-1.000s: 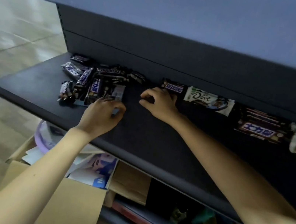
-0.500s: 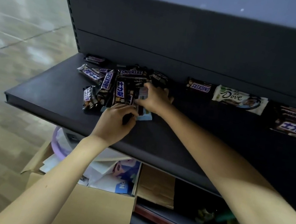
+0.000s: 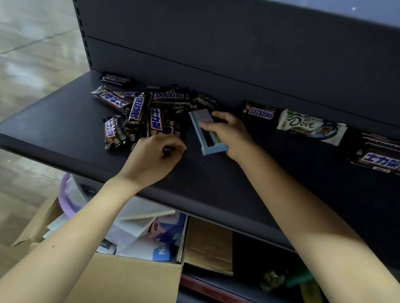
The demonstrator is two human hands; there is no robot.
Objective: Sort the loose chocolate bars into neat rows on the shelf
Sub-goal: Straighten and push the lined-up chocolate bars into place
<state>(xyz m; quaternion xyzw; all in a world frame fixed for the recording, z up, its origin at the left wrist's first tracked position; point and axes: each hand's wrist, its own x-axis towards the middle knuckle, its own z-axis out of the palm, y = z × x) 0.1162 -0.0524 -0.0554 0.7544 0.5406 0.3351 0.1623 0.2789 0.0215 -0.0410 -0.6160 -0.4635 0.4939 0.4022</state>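
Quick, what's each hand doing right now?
Left hand: fingers curled beside the Snickers pile, grip cannot be told.
Right hand: holding the light blue bar.

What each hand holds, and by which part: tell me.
Right hand grips the light-blue bar across its middle, from its right edge. Left hand curls at the Snickers pile; whether it pinches a wrapper cannot be told.

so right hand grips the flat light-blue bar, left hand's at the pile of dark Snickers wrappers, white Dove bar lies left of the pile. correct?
No. In the head view the white Dove bar lies right of the pile of dark Snickers wrappers. The rest holds: right hand grips the flat light-blue bar, left hand is at the pile.
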